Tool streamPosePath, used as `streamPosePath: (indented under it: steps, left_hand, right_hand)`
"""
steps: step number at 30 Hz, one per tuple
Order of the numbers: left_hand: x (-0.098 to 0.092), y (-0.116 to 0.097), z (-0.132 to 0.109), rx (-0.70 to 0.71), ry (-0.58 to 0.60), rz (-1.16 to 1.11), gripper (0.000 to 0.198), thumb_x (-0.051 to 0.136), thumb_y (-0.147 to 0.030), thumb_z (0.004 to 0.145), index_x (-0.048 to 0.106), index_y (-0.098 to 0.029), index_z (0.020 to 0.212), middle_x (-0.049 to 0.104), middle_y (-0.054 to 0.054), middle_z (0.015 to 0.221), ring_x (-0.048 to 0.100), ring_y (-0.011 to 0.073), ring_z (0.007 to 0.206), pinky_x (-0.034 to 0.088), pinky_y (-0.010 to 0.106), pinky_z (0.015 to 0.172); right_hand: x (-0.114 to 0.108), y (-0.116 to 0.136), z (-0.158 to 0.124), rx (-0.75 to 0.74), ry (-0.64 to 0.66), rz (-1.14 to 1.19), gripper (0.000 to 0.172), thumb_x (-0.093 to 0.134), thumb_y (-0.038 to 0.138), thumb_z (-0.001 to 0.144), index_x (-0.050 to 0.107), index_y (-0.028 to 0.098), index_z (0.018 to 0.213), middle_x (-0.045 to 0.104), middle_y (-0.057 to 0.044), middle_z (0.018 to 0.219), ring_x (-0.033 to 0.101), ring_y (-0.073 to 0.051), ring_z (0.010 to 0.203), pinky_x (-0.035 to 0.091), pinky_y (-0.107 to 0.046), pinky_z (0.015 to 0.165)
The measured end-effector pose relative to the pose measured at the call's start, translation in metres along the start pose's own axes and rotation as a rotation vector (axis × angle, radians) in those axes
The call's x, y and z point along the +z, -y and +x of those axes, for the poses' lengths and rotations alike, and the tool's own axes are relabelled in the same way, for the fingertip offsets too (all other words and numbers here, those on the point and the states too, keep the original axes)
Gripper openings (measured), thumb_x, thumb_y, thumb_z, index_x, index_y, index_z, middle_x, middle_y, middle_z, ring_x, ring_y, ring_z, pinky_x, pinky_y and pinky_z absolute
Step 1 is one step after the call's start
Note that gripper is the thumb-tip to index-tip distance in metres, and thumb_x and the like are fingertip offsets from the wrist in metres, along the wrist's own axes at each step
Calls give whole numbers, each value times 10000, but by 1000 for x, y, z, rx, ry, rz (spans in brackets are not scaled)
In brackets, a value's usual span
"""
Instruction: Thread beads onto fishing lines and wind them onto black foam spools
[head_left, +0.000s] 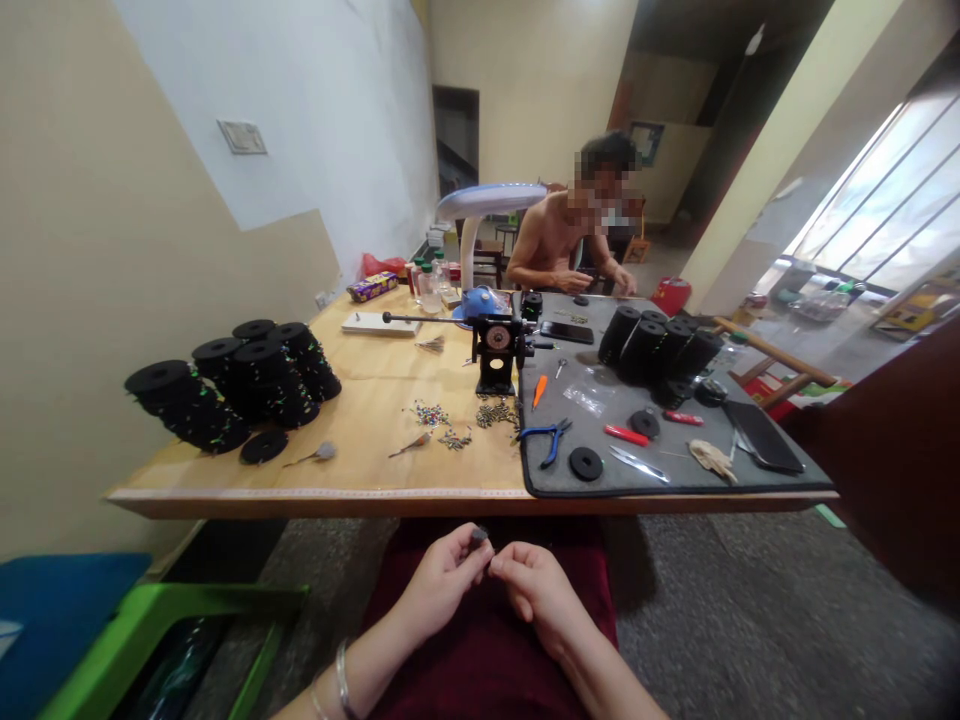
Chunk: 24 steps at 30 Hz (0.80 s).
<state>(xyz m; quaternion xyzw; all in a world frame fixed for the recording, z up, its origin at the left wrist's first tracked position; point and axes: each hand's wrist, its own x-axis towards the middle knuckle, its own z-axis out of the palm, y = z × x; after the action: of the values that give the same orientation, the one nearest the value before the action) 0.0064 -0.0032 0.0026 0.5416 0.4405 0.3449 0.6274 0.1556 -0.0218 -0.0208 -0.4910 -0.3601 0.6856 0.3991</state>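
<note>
Above my lap, just in front of the table edge, my left hand (451,568) is closed with thumb and fingers around a small dark grey piece (478,537); its kind is too small to tell. My right hand (534,582) is pinched close beside it, fingertips nearly meeting the left ones. Whatever lies in the right pinch is hidden. On the wooden table (360,465) ahead are piles of small colourful beads (429,414), a heap of small brassy parts (496,412) and thin bristly bundles (411,444). Blue-handled pliers (553,440) rest on the grey mat (480,492).
Stacked black foam spools (259,375) stand left, more spools (652,345) on the mat. A black hand-crank winder (496,345) and a lamp (480,205) are mid-table. Scissors-like tweezers (639,464) and a phone (763,438) lie right. Another person (551,240) sits opposite.
</note>
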Motion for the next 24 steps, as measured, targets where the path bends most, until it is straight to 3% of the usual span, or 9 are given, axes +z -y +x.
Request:
streamPosePath:
  steps: [10,18,24]
  left_hand:
    - [-2,1,0,26,0,30,305,583,-452,794,514,-171,698,438,-56,571,361,93,530,292,218,512]
    - [-3,6,2,6,-6,-2,316,585,-461,795,504,-167,715,435,-60,570,349,86,521,285,213,501]
    - [-2,6,1,16,4,-11,312,584,-451,801,497,-166,709,427,-59,577,346,86,528,289,212,505]
  right_hand:
    - [1,3,-2,6,-18,-2,322,693,429,676,513,171,607,366,126,319,211,-20,275,74,-226,364]
    - [5,8,-7,8,42,-22,232,666,329,679,533,153,610,404,113,379,232,-7,279,80,-214,358]
    - [5,10,-7,20,51,-29,252,671,350,683,535,155,601,391,116,353,222,-13,284,79,-217,365]
